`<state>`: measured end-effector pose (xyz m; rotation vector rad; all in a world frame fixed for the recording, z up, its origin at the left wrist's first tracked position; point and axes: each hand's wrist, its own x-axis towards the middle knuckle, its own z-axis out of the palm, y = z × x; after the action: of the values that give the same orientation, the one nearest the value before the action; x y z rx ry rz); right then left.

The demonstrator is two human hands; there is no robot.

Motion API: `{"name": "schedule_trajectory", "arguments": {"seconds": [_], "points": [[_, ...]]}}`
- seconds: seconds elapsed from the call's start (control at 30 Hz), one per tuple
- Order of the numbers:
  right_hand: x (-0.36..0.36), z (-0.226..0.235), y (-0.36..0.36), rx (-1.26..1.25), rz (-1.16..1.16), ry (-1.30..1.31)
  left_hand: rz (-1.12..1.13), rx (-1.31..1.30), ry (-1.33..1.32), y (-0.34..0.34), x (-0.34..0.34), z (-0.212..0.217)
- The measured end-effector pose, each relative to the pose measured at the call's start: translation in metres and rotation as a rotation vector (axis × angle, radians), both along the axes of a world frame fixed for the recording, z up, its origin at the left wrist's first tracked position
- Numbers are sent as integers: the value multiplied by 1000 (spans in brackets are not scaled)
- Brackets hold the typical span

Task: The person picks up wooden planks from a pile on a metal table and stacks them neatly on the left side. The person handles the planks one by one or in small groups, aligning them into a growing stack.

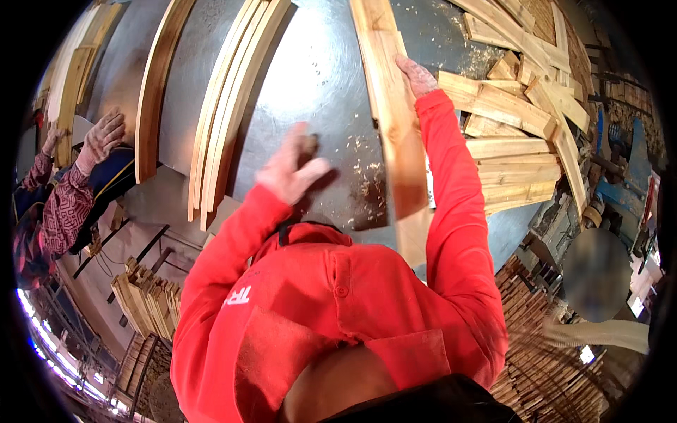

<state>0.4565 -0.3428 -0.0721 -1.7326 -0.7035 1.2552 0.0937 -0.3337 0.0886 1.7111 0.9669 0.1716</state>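
Long plank (392, 120) lies lengthwise on the metal table (310, 84), running from near edge to far edge. Right hand (416, 75) is clamped on its right side. Left hand (290, 169), blurred, hovers left of plank; grip cannot be told.
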Motion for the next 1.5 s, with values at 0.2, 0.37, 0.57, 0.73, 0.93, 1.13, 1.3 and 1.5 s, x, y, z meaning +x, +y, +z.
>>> {"name": "schedule_trajectory", "arguments": {"seconds": [0.2,0.37,0.57,0.73,0.93,1.13,1.3,1.5], "points": [[-86,57,3,-105,-455,557,36,-993,49,-48,64,-56],[-66,11,-1,-17,-294,317,-99,-383,-42,-33,52,-8],[-121,98,-23,-570,311,-680,-65,123,387,68,60,25],[-182,146,-92,-294,990,-676,-87,53,529,37,94,-19],[73,171,-91,-736,443,-1598,35,276,603,32,75,-34],[133,147,-98,-801,759,-1494,29,459,656,38,18,-12],[97,155,-88,-766,971,-1427,57,785,720,53,-35,12],[23,184,-47,-500,975,-1049,315,557,945,72,-70,-7]]}}
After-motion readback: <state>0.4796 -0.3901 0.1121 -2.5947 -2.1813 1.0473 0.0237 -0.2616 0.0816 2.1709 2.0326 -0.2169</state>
